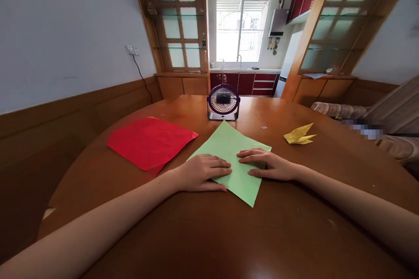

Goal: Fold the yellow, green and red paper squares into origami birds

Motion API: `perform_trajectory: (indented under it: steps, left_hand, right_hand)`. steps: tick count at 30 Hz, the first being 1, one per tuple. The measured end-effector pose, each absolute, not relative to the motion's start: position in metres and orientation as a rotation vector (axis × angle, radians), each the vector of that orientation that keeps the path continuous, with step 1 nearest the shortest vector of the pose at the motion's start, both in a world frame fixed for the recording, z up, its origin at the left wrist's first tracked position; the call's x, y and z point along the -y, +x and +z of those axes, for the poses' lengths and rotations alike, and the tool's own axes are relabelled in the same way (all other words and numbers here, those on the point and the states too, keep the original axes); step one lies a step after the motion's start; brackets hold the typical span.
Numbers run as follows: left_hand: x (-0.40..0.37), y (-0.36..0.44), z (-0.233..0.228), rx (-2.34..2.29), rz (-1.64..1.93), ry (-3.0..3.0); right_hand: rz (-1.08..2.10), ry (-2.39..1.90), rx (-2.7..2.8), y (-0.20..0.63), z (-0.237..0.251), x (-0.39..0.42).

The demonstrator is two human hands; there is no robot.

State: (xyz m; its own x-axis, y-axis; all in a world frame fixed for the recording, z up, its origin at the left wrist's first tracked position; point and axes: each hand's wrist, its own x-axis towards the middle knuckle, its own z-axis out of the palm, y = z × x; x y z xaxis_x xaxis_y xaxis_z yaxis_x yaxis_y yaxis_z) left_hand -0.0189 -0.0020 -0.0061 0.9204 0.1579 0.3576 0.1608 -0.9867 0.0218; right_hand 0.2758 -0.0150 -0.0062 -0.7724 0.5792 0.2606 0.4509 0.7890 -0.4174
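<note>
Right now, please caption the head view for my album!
Left hand and right hand on green paper, red paper and yellow origami nearby.

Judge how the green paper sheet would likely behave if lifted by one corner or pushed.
The green paper sheet looks thin and broad, so it would probably droop when lifted. Pushed, it might slide easily, since the tabletop looks smooth and glossy.

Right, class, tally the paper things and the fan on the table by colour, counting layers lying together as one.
Green: 1 (green paper, under both hands)
Red: 1 (red paper; I can't tell how many sheets)
Yellow: 1 (folded yellow paper)
Purple: 1 (purple-rimmed fan)
Total: 4
</note>
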Motion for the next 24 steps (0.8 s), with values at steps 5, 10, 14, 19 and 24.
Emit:
perform_trajectory:
  steps: [5,10,14,19,24]
  left_hand:
    - [0.009,-0.016,-0.002,0.186,-0.49,-2.907]
    - [0.011,-0.017,-0.004,0.206,-0.579,-2.865]
    - [0.009,-0.02,-0.007,0.366,-0.683,-2.966]
    - [0.011,-0.018,-0.01,0.744,-0.84,-3.042]
    - [0.016,-0.013,-0.012,0.953,-0.956,-3.084]
  right_hand:
    - [0.375,-0.717,2.591,0.276,-0.007,0.017]
    - [0.459,-0.575,2.578,0.277,-0.001,0.022]
    - [0.495,-0.493,2.591,0.28,0.002,0.024]
    - [0.488,-0.525,2.543,0.277,0.0,0.028]
    - [0.48,-0.649,2.416,0.27,-0.004,0.029]
